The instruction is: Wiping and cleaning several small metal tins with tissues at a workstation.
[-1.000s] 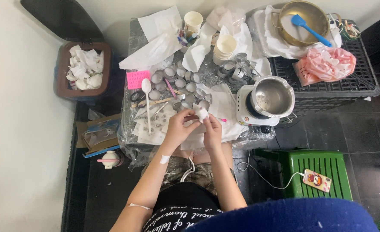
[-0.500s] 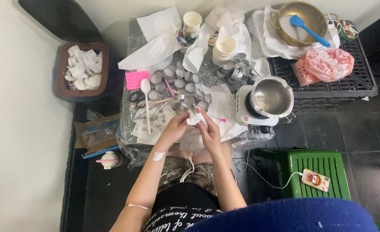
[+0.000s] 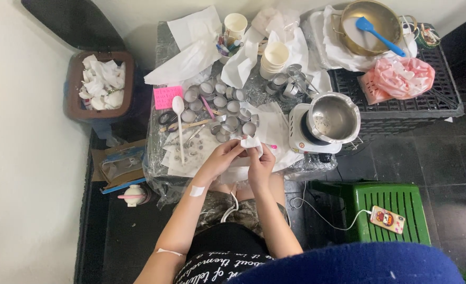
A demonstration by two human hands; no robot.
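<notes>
Both hands meet over the near edge of a cluttered table (image 3: pixel 162 47): the left hand (image 3: pixel 223 156) and the right hand (image 3: pixel 259 159) pinch a small white tissue (image 3: pixel 251 142) between their fingertips, the wad held just above the paper-covered tabletop; whether it wraps something cannot be told. Just beyond the tissue stand many small round metal cups (image 3: pixel 232 107) in a loose cluster, with a white long-handled spoon (image 3: pixel 178 113) lying to the left of them and a pink square block (image 3: pixel 167 97) beside that. To the right of the hands a steel pot (image 3: pixel 332 118) sits on a white hotplate (image 3: pixel 297 126). Farther back are a stack of paper cups (image 3: pixel 275 58) and a metal bowl (image 3: pixel 372 13) holding a blue spatula (image 3: pixel 378 34). A brown bin (image 3: pixel 73 102) full of crumpled paper stands left of the table, and a green stool (image 3: pixel 388 202) bearing a phone (image 3: pixel 387 219) stands at the right
</notes>
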